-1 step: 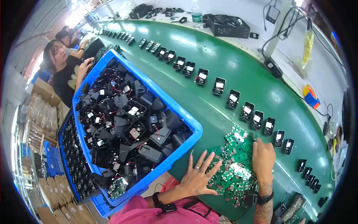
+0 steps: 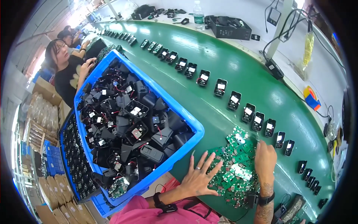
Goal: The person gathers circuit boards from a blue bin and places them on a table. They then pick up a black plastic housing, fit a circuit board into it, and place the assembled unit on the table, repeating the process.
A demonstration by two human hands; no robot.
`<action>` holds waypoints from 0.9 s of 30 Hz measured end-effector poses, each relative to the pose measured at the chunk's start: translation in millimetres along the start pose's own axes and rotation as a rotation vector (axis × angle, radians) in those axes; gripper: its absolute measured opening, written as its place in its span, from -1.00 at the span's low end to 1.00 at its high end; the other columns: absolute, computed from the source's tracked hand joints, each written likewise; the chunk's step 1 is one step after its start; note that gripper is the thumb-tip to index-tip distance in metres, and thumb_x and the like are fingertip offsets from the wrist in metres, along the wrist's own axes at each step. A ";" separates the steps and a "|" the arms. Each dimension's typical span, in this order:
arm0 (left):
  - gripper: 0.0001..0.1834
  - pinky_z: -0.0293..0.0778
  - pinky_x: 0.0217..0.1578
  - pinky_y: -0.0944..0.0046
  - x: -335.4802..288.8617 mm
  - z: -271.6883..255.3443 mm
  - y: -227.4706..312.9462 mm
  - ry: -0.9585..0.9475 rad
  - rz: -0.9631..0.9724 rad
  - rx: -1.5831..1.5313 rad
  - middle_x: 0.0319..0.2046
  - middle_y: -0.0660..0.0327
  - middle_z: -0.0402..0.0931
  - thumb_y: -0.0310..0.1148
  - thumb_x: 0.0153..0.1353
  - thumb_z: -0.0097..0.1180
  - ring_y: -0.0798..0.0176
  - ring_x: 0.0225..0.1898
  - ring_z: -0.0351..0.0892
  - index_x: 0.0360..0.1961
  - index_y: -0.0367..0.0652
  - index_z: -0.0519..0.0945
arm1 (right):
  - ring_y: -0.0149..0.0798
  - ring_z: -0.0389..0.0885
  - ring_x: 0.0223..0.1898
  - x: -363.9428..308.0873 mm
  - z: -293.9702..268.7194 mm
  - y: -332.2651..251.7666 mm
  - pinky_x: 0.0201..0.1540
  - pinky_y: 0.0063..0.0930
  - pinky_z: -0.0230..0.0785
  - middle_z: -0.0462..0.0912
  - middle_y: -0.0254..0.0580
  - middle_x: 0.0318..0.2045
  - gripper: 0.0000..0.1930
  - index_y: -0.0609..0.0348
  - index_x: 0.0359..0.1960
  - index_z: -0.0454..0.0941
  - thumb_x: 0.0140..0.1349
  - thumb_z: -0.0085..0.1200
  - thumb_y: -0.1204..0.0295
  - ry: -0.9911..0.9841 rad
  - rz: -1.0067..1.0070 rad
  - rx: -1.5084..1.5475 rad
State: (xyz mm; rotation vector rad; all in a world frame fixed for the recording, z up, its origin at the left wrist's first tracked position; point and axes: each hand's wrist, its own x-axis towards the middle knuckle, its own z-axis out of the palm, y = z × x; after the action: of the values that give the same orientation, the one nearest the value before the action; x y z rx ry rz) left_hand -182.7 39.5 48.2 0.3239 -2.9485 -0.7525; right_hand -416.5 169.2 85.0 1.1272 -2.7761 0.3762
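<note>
Green belt (image 2: 223, 71): our left hand (image 2: 197, 178) and right hand (image 2: 264, 158) lie spread, grasping nothing, corralling boards (image 2: 238, 173) beside blue crate (image 2: 186, 119).

Your left hand (image 2: 197, 177) lies flat, fingers spread, beside the blue crate (image 2: 186, 119). Your right hand (image 2: 265, 158) rests palm-down, farther from it.

A loose heap of small green circuit boards (image 2: 235, 164) lies on the green conveyor belt (image 2: 223, 63), just right of a blue crate. Boards overlap at mixed angles, some showing white patches, under two flat hands.
</note>
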 end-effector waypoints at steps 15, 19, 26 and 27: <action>0.39 -0.21 0.29 -0.50 8.8 -2.3 10.6 0.068 0.011 0.051 0.40 -0.22 -0.08 0.50 -0.34 0.30 -0.28 0.44 -0.11 0.42 -0.15 0.09 | 0.08 0.49 0.01 -6.6 -33.6 15.7 0.06 -0.10 0.37 0.59 0.04 -0.06 -0.78 0.26 -0.19 0.59 0.18 0.18 0.40 -0.253 -0.136 0.314; 0.42 -0.14 0.29 -0.47 3.0 7.9 2.2 0.148 0.046 0.105 0.41 -0.24 -0.11 0.54 -0.32 0.24 -0.34 0.43 -0.12 0.45 -0.17 0.02 | 0.21 0.28 0.26 13.1 10.7 -2.7 0.32 0.00 0.15 0.39 0.24 0.16 -0.50 0.27 0.09 0.46 0.20 0.18 0.21 -0.091 -0.446 0.446; 0.48 -0.08 0.35 -0.26 -1.1 1.5 6.2 0.218 -0.003 0.138 0.43 -0.28 -0.19 0.53 -0.36 0.28 -0.37 0.43 -0.13 0.45 -0.21 -0.03 | 0.21 0.20 0.35 12.6 26.9 -45.5 0.39 0.05 0.03 0.31 0.29 0.26 -0.32 0.37 0.19 0.38 0.30 0.01 -0.04 -0.236 -0.527 0.441; 0.49 -0.09 0.35 -0.26 -3.3 1.1 4.1 0.259 -0.004 0.116 0.42 -0.30 -0.20 0.53 -0.36 0.28 -0.37 0.43 -0.14 0.45 -0.22 -0.04 | 0.20 0.24 0.32 9.7 25.4 -39.5 0.36 0.03 0.08 0.34 0.28 0.23 -0.33 0.37 0.15 0.40 0.29 0.02 -0.04 -0.263 -0.525 0.453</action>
State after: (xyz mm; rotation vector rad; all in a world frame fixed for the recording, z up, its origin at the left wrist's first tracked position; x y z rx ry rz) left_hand -180.3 44.2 49.1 0.4026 -2.7507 -0.4982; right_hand -396.3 128.5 69.8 2.0730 -2.5063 0.8646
